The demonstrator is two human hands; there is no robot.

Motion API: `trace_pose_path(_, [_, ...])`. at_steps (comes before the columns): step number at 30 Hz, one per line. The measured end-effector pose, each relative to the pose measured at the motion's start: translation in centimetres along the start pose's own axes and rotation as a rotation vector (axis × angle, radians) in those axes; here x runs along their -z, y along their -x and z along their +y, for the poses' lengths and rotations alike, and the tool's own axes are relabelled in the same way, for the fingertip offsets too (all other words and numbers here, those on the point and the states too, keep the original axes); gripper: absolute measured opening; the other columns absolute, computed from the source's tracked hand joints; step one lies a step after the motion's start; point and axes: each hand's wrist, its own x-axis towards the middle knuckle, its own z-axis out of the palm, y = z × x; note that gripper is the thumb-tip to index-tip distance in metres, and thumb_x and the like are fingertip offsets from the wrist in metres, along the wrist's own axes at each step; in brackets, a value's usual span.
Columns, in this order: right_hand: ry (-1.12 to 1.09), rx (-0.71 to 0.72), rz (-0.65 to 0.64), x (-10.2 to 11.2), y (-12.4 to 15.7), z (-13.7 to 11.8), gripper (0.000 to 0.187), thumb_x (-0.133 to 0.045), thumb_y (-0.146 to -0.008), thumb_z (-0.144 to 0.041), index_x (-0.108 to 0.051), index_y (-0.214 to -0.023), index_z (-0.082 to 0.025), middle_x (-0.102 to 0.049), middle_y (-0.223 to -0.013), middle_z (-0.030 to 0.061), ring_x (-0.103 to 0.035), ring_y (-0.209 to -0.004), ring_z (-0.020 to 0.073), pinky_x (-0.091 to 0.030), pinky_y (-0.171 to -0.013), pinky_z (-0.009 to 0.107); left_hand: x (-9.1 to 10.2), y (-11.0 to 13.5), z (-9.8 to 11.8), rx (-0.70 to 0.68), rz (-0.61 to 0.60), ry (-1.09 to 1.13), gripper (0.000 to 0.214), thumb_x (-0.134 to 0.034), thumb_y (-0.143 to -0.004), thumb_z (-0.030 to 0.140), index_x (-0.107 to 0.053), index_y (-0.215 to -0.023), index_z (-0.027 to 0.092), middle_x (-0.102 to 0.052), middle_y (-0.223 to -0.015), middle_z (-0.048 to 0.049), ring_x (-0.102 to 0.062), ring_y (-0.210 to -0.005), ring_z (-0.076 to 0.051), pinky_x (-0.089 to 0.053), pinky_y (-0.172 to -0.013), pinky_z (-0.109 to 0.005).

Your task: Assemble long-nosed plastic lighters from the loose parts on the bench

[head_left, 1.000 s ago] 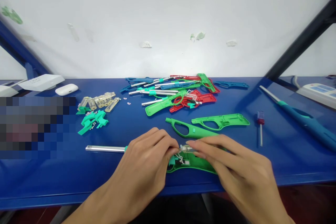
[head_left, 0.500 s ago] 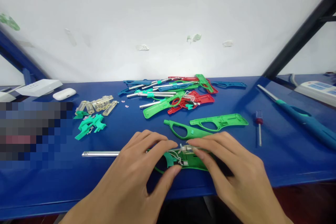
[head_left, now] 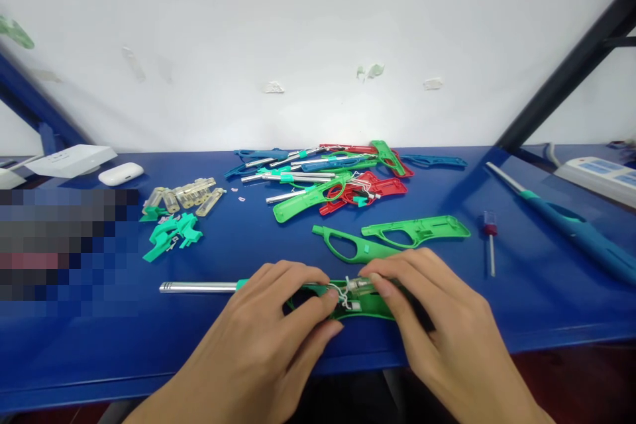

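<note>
A green lighter casing half point(head_left: 375, 307) lies on the blue table in front of me, its inner side up. Its metal tube point(head_left: 199, 287) points left. My left hand point(head_left: 278, 324) grips the casing, thumb along the near edge and a fingertip on the white wires point(head_left: 342, 295). Between the thumb and fingers of my right hand point(head_left: 427, 311) is a clear fuel tank point(head_left: 360, 286), held over the casing's back part. The tank's right end is hidden by my fingers. A turquoise trigger piece is mostly covered by my left hand.
Behind my hands lie two green casing halves point(head_left: 417, 230) and a pile of lighter parts point(head_left: 308, 195). Clear tanks point(head_left: 196, 193) and turquoise triggers point(head_left: 173, 233) sit left. A screwdriver point(head_left: 491, 238) and a blue lighter point(head_left: 571, 215) lie right.
My left fingers have curled in over the trigger area and onto the white wires. The tank in my right hand has tilted slightly, its left end still over the casing.
</note>
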Motion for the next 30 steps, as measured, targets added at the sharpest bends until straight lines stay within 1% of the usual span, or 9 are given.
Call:
trace_pose_path(6, [-0.003,-0.008,-0.024,-0.04,0.02,0.1,0.018,-0.054,-0.107,-0.016,-0.069,-0.108,-0.025,-0.07,-0.106,0.0037,-0.063,-0.1,0.02,-0.053,-0.086,0.034,0.02,0.0,0.1,-0.007,0.005,-0.009,0.018,-0.059,-0.105,0.014,-0.067,-0.119,0.022,-0.071,-0.115,-0.0058,-0.065,-0.099,-0.022,-0.056,-0.091,-0.039])
trace_pose_path(10, [0.016,-0.001,-0.035,0.0,0.24,0.15,0.02,-0.054,-0.107,-0.015,-0.071,-0.107,-0.025,-0.07,-0.104,0.0046,-0.063,-0.097,0.0209,-0.054,-0.085,0.036,-0.06,0.0,-0.02,-0.006,0.001,-0.004,0.018,-0.059,-0.104,0.014,-0.068,-0.118,0.022,-0.07,-0.115,-0.006,-0.065,-0.099,-0.022,-0.056,-0.091,-0.039])
trace_pose_path(19, [0.003,0.0,-0.03,-0.09,0.19,0.22,0.019,-0.056,-0.107,-0.014,-0.072,-0.108,-0.025,-0.069,-0.104,0.0026,-0.063,-0.095,0.0183,-0.053,-0.085,0.033,0.02,-0.16,-0.18,-0.002,-0.013,0.013,0.018,-0.06,-0.104,0.012,-0.068,-0.117,0.02,-0.07,-0.114,-0.0061,-0.064,-0.099,-0.021,-0.056,-0.092,-0.039])
trace_pose_path(30, [0.018,-0.01,-0.032,-0.07,0.34,0.35,0.023,-0.05,-0.108,-0.013,-0.067,-0.113,-0.027,-0.067,-0.109,0.0008,-0.063,-0.1,0.0171,-0.051,-0.087,0.032,0.07,-0.24,-0.02,-0.009,-0.011,0.013,0.017,-0.06,-0.104,0.012,-0.067,-0.117,0.02,-0.069,-0.114,-0.0052,-0.063,-0.1,-0.02,-0.054,-0.092,-0.036])
